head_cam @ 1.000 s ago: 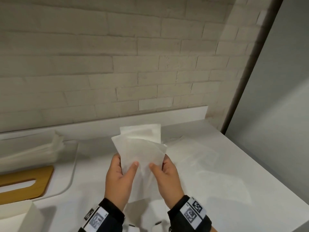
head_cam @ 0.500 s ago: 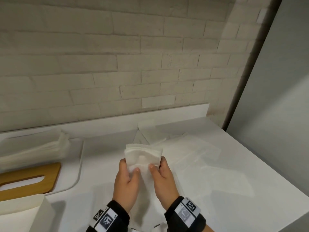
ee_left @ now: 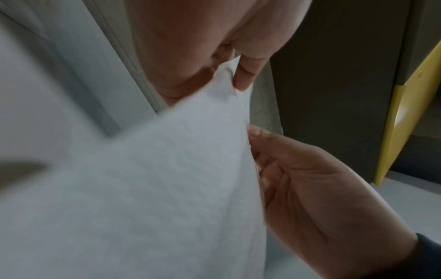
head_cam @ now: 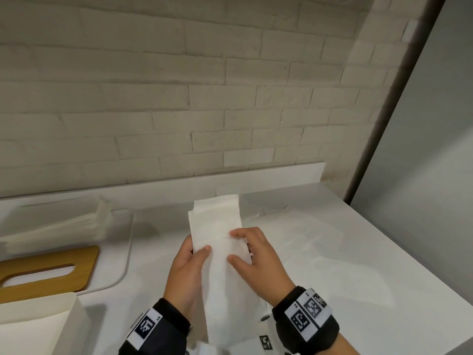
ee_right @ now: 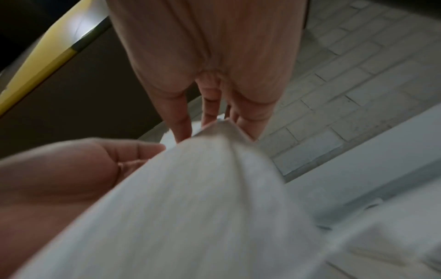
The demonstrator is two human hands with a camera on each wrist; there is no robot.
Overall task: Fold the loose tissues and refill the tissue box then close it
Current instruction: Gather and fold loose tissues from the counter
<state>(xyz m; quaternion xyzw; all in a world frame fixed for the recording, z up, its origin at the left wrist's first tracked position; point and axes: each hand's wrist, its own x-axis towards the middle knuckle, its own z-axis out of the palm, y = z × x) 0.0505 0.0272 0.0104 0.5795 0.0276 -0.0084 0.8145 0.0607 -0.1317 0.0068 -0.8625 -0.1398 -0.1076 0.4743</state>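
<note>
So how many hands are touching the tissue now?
2. The left hand pinches the tissue at its left edge, thumb on top. The right hand holds its right edge, fingers on the front. Fingers behind the tissue are hidden.

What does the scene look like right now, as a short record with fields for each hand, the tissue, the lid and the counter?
left hand: pinches the tissue's left edge
right hand: holds the tissue's right side
tissue: long folded strip, lifted
wooden lid: off, at left
stacked tissues: behind the lid
counter: loose tissues at right
</note>
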